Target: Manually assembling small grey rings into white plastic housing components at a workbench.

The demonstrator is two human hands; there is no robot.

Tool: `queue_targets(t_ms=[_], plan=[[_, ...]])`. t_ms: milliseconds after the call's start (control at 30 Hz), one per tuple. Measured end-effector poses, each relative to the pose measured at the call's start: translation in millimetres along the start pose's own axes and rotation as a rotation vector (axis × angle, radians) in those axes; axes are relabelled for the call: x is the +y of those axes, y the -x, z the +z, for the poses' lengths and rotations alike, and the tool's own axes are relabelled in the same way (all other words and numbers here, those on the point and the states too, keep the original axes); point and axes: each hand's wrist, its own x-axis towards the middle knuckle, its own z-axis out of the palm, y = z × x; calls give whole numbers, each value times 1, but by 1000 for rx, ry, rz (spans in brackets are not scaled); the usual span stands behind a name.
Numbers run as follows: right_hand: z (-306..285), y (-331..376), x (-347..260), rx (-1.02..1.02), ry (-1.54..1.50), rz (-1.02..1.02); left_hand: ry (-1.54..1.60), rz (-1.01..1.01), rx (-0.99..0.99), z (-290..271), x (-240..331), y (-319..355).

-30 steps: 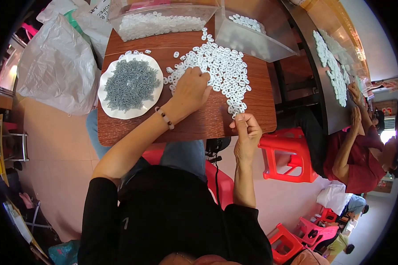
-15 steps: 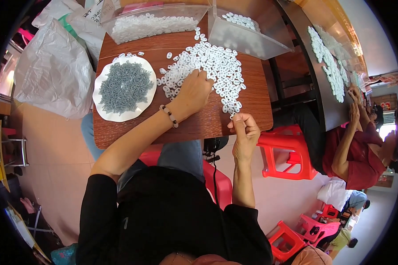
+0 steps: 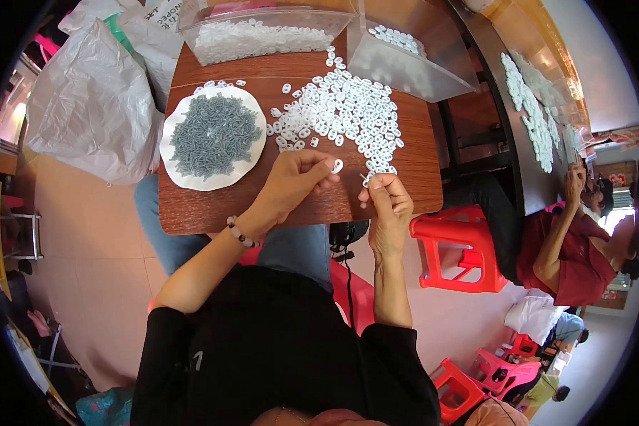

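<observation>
The floor [image 3: 85, 284] is being covered by pale pinkish tiles, their thin joints being shown on the left. In the middle, a reddish-brown wood-grain desk [image 3: 419, 156] is being seen, and on its right a dark desk [image 3: 524, 186] is being lined up. Beside the dark one, a red plastic stool [image 3: 427, 259] is being kept, while farther off on the right a pink chair [image 3: 518, 373] is being seen. Light is being admitted through a bright opening [image 3: 623, 215] at the far right.
</observation>
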Motion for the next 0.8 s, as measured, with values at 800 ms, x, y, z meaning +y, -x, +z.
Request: queue_targets(t_ms=[800], plan=[[26, 12, 10, -288, -89, 62, 192, 39, 26, 1, -13, 43]])
